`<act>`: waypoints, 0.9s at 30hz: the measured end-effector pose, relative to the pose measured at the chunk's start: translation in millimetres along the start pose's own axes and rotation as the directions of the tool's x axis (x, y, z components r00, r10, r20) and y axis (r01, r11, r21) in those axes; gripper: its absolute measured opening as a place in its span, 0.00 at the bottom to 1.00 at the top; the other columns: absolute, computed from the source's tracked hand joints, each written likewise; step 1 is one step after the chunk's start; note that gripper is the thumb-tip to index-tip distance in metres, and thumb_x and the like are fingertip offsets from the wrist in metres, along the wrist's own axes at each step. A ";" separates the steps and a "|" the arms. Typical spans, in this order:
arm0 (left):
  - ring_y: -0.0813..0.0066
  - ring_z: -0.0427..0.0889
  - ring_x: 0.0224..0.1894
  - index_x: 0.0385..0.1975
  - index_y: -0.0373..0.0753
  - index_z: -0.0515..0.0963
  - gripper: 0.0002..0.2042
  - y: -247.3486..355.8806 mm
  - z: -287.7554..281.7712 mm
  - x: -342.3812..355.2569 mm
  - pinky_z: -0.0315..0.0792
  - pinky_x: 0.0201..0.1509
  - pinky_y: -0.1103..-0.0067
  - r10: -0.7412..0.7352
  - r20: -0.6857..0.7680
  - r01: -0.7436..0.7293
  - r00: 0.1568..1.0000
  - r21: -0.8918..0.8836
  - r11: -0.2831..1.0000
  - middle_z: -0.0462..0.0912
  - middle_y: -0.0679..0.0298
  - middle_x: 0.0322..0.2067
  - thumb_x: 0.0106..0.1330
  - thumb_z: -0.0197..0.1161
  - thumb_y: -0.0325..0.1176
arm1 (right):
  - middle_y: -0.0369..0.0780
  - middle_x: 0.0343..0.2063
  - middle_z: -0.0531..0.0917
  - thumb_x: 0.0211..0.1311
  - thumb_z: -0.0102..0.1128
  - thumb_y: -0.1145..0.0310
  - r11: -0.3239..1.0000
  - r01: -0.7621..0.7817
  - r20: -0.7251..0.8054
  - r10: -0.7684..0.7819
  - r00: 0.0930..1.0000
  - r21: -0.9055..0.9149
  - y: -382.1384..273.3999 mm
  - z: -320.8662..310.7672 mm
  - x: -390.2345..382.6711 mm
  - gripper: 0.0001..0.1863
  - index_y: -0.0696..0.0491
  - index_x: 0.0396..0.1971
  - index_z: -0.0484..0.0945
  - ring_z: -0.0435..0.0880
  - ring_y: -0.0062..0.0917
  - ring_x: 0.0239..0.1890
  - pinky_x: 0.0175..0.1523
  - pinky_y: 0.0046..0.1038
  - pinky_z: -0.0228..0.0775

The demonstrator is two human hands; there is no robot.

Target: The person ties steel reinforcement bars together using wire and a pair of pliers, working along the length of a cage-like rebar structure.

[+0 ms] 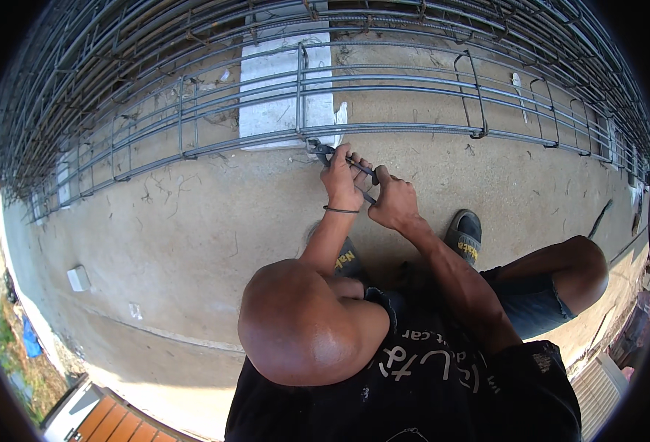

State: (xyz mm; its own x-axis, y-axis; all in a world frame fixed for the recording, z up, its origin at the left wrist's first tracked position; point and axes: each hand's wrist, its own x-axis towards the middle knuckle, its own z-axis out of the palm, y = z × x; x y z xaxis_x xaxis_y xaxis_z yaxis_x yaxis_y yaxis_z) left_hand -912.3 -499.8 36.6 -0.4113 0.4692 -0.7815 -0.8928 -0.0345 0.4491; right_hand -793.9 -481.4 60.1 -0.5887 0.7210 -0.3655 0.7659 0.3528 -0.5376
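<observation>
A pair of dark pincers [363, 168] is in front of me, its head against the lower edge of a long rebar cage [384, 130], beside a square stirrup [300, 88]. My left hand [343, 183] is closed around the tool close to its head, with a dark band on the wrist. My right hand [394, 202] grips the handle ends, fingers curled. Where the jaws meet the bars is too small to tell whether a tie wire sits in them. Under the cage at this spot lies a white board [277, 110].
More rebar cages [155, 44] are stacked along the far side. Bits of wire [152, 193] are scattered on the concrete floor [177, 228]. My sandals [463, 234] are close below my hands. A small white block [79, 278] lies to the left, an orange slatted panel [115, 421] lower left.
</observation>
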 end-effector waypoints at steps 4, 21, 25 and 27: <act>0.68 0.80 0.27 0.31 0.37 0.72 0.10 3.3 -31.3 -3.4 0.77 0.39 0.70 0.033 0.253 -0.085 0.967 0.196 0.977 0.78 0.59 0.25 0.58 0.62 0.37 | 0.44 0.23 0.75 0.32 0.49 0.79 0.882 -0.247 0.477 0.029 0.878 0.402 -0.5 -5.2 6.7 0.24 0.57 0.38 0.68 0.74 0.30 0.21 0.26 0.29 0.65; 0.65 0.72 0.23 0.19 0.43 0.64 0.11 4.8 -4.1 -7.6 0.70 0.32 0.72 -0.118 0.038 0.113 0.992 0.110 0.988 0.68 0.63 0.17 0.59 0.55 0.37 | 0.52 0.33 0.81 0.44 0.67 0.50 0.997 0.003 0.296 -0.027 0.955 0.082 -2.4 -58.3 4.4 0.37 0.66 0.47 0.72 0.82 0.42 0.39 0.49 0.38 0.74; 0.67 0.70 0.21 0.19 0.44 0.63 0.10 -1.1 9.7 -4.0 0.66 0.30 0.72 -0.156 0.004 0.156 0.988 -0.015 0.988 0.67 0.64 0.16 0.58 0.53 0.38 | 0.53 0.33 0.79 0.47 0.63 0.61 0.948 0.112 -0.050 -0.133 0.990 -0.297 -5.9 -15.2 -24.9 0.31 0.67 0.47 0.69 0.80 0.46 0.40 0.41 0.40 0.75; 0.67 0.70 0.20 0.19 0.45 0.63 0.10 1.4 8.8 -5.1 0.65 0.29 0.71 -0.203 -0.012 0.202 0.979 -0.066 0.977 0.66 0.64 0.16 0.57 0.54 0.38 | 0.53 0.30 0.79 0.50 0.59 0.65 0.978 -0.027 -0.145 -0.003 0.989 -0.209 -10.7 -4.6 -20.7 0.24 0.67 0.44 0.70 0.81 0.45 0.37 0.39 0.39 0.76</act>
State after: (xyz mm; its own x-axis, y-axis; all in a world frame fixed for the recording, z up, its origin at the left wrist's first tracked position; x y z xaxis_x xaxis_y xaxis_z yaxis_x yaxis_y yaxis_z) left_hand -909.9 -494.5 45.0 -0.2232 0.4560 -0.8615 -0.9676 0.0030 0.2523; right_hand -788.7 -497.3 76.9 -0.5475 0.7985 -0.2502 0.8189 0.4497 -0.3566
